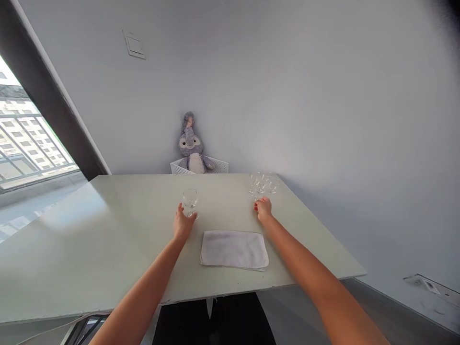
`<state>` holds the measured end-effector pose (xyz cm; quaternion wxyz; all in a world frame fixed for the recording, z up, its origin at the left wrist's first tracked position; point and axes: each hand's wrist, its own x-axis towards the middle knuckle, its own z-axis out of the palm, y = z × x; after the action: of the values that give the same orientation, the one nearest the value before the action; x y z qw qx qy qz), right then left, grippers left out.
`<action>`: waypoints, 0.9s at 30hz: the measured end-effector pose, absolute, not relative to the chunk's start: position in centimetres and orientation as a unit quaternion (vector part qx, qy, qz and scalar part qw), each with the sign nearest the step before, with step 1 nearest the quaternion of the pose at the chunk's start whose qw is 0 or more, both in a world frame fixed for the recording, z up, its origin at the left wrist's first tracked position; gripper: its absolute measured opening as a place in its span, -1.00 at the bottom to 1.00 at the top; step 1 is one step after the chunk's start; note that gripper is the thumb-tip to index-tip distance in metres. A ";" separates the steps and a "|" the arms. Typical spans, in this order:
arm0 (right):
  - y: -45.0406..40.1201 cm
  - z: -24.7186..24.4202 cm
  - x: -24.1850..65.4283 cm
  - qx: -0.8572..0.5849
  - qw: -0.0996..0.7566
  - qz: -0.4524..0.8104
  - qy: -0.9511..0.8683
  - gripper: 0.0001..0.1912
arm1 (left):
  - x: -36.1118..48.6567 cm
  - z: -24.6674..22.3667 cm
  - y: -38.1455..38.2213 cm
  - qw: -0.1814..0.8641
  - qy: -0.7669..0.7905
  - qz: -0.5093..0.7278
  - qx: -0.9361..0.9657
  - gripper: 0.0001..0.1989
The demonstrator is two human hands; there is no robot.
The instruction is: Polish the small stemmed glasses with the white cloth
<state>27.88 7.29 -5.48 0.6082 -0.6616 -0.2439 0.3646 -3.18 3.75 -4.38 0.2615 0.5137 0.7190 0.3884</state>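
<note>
A clear stemmed glass (pixel 190 197) stands upright on the left half of the table. My left hand (pixel 183 224) is beside its foot, thumb and fingers apart, with the thumb close to the base; whether it touches the glass is hard to tell. Farther right, a cluster of several clear stemmed glasses (pixel 264 182) stands near the table's back right corner. My right hand (pixel 264 207) is at the front of that cluster, fingers curled around the low part of the nearest glass. The fingers partly hide that glass's foot.
A folded white cloth (pixel 234 250) lies between my forearms near the front edge of the pale table (pixel 108 258). Behind the table, a purple plush toy (pixel 191 143) sits in a white perforated basket (pixel 220 166). A wall borders the back and right; a window is at left.
</note>
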 end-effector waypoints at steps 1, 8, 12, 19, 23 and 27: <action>7.9 -5.4 28.2 -0.661 0.609 0.366 -0.243 -0.56 | -2.8 -4.4 4.3 0.262 0.723 0.381 0.514 -0.27; 11.0 -5.2 26.5 -0.669 0.575 0.399 -0.252 -0.75 | -3.6 -4.7 6.0 0.257 0.717 0.379 0.525 -0.74; 11.5 -5.5 22.3 -0.660 0.545 0.428 -0.291 -0.77 | -6.1 -5.0 5.5 0.231 0.725 0.400 0.511 -0.77; 12.7 -5.5 10.9 -0.600 0.494 0.490 -0.395 -0.85 | -8.3 -5.8 4.6 0.183 0.752 0.421 0.473 -0.76; 13.1 -5.1 5.0 -0.569 0.463 0.516 -0.441 -0.88 | -8.2 -5.9 4.6 0.177 0.752 0.421 0.475 -0.76; 12.9 -4.8 1.0 -0.529 0.440 0.542 -0.482 -0.78 | -8.2 -6.0 4.5 0.178 0.746 0.424 0.481 -0.75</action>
<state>0.97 12.91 -4.84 0.4404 -0.5293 -0.4817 0.5421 -8.18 4.54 -6.04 0.1777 0.4815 0.7461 0.4243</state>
